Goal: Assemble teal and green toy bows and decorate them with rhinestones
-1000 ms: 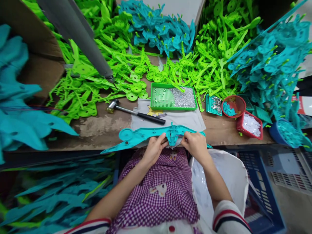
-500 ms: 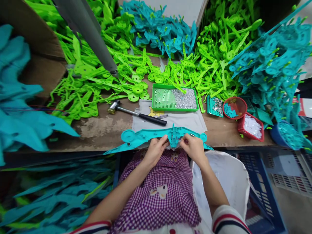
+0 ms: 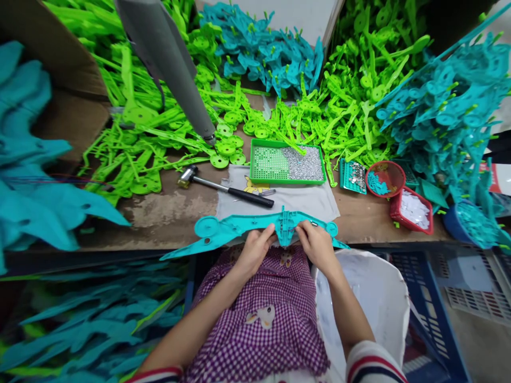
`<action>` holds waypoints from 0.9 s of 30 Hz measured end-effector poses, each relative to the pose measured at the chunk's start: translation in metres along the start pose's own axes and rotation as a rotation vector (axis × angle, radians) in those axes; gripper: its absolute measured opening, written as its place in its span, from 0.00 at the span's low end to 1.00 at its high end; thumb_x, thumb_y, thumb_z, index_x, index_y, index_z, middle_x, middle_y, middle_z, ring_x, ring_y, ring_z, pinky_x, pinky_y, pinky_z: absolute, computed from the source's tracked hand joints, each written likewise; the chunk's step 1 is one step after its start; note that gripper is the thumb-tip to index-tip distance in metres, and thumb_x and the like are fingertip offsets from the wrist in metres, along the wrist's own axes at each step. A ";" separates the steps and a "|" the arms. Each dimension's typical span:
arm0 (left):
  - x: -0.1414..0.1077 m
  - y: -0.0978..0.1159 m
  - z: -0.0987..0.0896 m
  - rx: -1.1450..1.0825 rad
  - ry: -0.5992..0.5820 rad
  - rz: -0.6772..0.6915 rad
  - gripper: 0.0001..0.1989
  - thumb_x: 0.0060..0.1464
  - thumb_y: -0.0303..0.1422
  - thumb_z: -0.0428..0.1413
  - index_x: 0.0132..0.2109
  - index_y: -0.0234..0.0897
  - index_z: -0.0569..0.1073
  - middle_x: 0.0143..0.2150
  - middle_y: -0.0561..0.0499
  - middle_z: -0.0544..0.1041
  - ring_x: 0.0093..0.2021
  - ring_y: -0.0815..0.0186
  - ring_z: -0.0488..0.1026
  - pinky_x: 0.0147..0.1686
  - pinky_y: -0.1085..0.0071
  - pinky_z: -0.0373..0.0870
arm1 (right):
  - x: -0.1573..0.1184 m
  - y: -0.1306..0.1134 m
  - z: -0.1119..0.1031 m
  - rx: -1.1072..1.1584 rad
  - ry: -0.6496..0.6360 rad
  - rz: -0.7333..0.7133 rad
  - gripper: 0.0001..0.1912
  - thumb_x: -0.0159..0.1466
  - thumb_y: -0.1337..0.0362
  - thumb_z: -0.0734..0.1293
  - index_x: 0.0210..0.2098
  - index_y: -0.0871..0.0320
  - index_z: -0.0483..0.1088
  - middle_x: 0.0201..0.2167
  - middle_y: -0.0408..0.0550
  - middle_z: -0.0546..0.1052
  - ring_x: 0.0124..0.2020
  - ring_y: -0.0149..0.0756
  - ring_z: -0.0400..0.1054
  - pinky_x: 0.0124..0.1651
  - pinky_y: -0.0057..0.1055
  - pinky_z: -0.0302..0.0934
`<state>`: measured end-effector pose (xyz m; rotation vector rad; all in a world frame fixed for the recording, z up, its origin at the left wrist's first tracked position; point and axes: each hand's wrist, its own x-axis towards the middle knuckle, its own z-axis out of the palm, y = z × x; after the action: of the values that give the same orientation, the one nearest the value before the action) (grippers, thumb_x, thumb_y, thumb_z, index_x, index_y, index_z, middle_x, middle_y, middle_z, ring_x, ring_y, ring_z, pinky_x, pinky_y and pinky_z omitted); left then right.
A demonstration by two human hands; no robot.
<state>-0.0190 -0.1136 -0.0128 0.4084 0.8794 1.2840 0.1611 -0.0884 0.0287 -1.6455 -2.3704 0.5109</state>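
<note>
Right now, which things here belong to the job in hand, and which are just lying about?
In the job:
long blue part
left hand, holding it
right hand, near its middle

Seemingly just lying about, untouched:
hammer
green tray
red basket of white pieces

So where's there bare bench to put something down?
Bare bench shows left of the hammer, up to the large blue pieces, and a smaller patch between the grey cloth and the red box. The back is crowded with green parts, and the held blue piece covers the front middle.
</note>
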 end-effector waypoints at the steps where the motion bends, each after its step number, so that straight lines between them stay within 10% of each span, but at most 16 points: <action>1: 0.000 0.000 0.001 0.001 0.001 0.005 0.16 0.53 0.39 0.66 0.44 0.32 0.81 0.48 0.42 0.82 0.51 0.53 0.78 0.52 0.58 0.74 | -0.001 0.000 0.000 -0.015 -0.002 -0.001 0.14 0.74 0.57 0.55 0.41 0.53 0.69 0.32 0.45 0.79 0.34 0.38 0.72 0.36 0.32 0.52; 19: 0.006 0.004 -0.011 0.128 -0.075 -0.093 0.19 0.57 0.45 0.62 0.47 0.34 0.80 0.50 0.41 0.81 0.49 0.55 0.78 0.52 0.60 0.74 | 0.007 -0.019 0.012 -0.108 0.065 -0.068 0.15 0.74 0.60 0.56 0.39 0.55 0.72 0.34 0.49 0.81 0.37 0.38 0.73 0.43 0.35 0.49; 27: 0.002 0.046 -0.034 0.606 -0.252 -0.220 0.16 0.54 0.40 0.64 0.47 0.37 0.82 0.35 0.45 0.82 0.28 0.61 0.76 0.33 0.66 0.73 | 0.018 -0.009 0.026 -0.060 0.054 -0.006 0.14 0.74 0.59 0.58 0.38 0.55 0.72 0.33 0.47 0.81 0.36 0.38 0.74 0.44 0.34 0.50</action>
<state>-0.0750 -0.1062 -0.0020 0.9025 1.0550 0.7248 0.1379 -0.0789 0.0078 -1.6557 -2.3732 0.3928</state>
